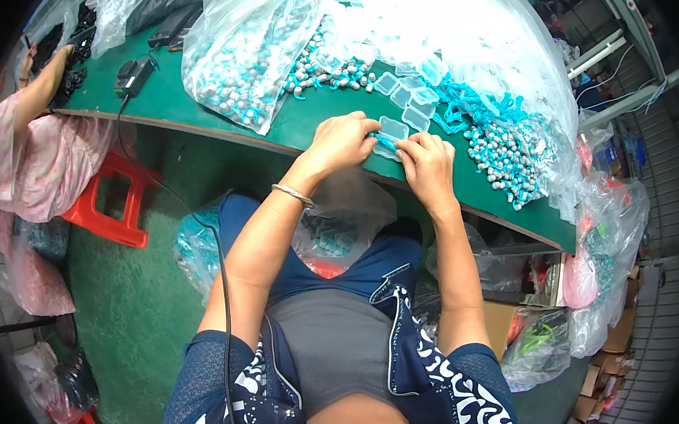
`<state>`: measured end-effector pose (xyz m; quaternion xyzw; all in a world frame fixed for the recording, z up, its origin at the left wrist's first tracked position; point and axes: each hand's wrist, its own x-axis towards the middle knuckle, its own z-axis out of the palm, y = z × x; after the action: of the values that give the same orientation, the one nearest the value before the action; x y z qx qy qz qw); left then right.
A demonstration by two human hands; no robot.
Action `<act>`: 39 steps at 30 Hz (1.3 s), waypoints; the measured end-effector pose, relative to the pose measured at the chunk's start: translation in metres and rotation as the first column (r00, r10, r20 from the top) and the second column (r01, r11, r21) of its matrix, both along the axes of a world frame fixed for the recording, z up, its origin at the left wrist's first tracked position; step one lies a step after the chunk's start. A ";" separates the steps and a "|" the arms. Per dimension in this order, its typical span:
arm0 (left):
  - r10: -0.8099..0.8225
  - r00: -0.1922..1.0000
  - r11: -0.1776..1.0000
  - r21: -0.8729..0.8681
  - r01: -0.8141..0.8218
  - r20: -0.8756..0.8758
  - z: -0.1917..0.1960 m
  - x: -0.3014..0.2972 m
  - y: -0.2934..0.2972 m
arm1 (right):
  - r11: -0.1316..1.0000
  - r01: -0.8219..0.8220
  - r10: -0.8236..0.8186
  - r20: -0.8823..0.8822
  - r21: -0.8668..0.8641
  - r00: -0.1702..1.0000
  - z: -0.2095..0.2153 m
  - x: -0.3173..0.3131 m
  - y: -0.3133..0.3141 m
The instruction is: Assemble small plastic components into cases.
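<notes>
Over the front edge of the table, a small clear plastic case (393,129) with its lid raised is between my two hands. My left hand (342,142) is closed at the case's left side, fingertips pinched together beside a bit of blue. From the right, my right hand (429,166) grips the case with thumb and fingers. Something blue shows inside, partly hidden by the fingers. Several more clear cases (415,118) lie just beyond, next to a bundle of blue cords (470,102).
Small silver-and-blue pieces (509,161) are heaped at the right; more fill a clear bag (243,69) at the left. A black adapter (133,77) sits on the green table (167,106). Its cable hangs past my left arm. Another person's arm (41,89) reaches in above a red stool (114,204).
</notes>
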<state>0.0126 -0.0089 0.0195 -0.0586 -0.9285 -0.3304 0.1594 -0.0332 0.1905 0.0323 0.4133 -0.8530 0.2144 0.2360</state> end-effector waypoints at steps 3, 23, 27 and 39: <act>0.003 1.000 1.000 -0.006 -0.003 -0.005 0.000 -0.001 0.001 | 0.999 0.010 -0.008 0.056 -0.038 0.998 -0.004 -0.006 -0.001; 0.029 0.994 0.971 0.241 -0.004 -0.102 -0.007 0.006 -0.013 | 0.794 0.598 -0.593 -0.081 0.108 0.801 -0.003 -0.084 0.084; 0.088 0.981 0.987 0.145 -0.064 -0.171 -0.013 0.007 -0.014 | 0.809 0.568 -0.558 -0.105 0.152 0.823 -0.009 -0.100 0.082; 0.094 0.983 0.985 0.158 -0.068 -0.161 -0.012 0.013 -0.012 | 0.913 0.393 -0.340 -0.329 0.109 0.881 -0.021 -0.101 0.091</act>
<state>0.0255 -0.0210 0.0076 -0.0360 -0.8856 -0.3871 0.2541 -0.1338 0.2814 0.0112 0.2908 -0.8845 0.0253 0.3638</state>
